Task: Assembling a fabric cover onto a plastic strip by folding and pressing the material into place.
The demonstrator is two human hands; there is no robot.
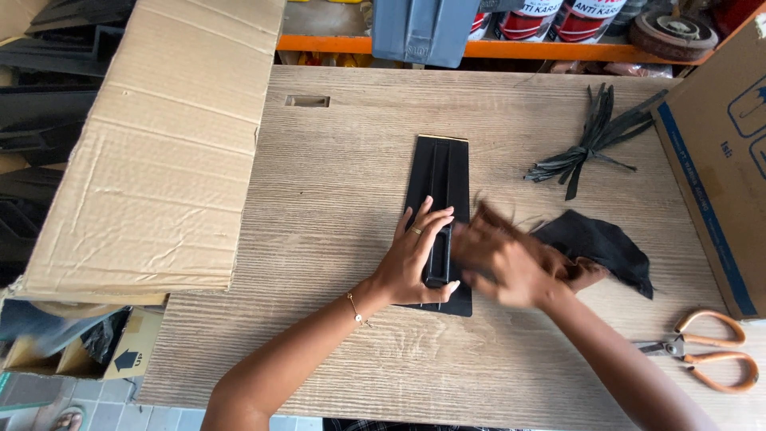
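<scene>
The long black ribbed plastic panel [440,209] lies flat near the middle of the pale wood-grain tabletop [335,191], its length running from 12 to 6 o'clock. The left hand [416,257] rests on its lower half, fingers [431,223] spread apart and pressed flat, thumb hooked at the panel's bottom edge; a ring and a thin bracelet show. The right hand [507,263] is blurred by motion just at 3 o'clock of the panel, so I cannot tell whether its fingers are apart or closed, nor whether it touches the panel. Just behind it, also at 3 o'clock, lies a crumpled black cloth [606,249].

To do this well, I judge the flat left palm should keep the panel from sliding, with pressure spread over the ribs and not on one edge, while the right hand works along the length of the grooves.

A bundle of thin black strips [589,144] lies at 1 o'clock of the panel. Orange-handled scissors [706,361] lie at 4 o'clock, near the tabletop's edge. A large plain brown cardboard flap [159,152] overhangs the tabletop at 9 o'clock; below it, at 8 o'clock, a smaller carton [132,351] bears a black arrow mark. At 3 o'clock stands a brown box with blue stripe and blue symbols [718,160]. At 12 o'clock, an orange shelf rail [574,49] carries red-and-white labelled cans [558,17] and a grey plastic bin [423,28].
</scene>
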